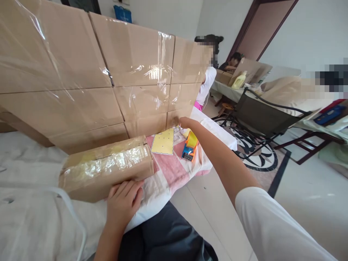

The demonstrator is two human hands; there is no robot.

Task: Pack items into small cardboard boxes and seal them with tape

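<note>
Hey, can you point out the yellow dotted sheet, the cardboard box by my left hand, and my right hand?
Yellow dotted sheet (162,142): head view, middle of its face.
Cardboard box (108,166): head view, its shiny taped surface.
Right hand (186,123): head view, back of the hand.

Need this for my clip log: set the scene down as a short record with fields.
Left hand: against the near side of the long taped box
Right hand: outstretched, near the bottom right of the cardboard stack; grip unclear
On pink-and-white cloth: yellow card, with a blue-and-orange item to its right
Background, right: dark chair
</note>
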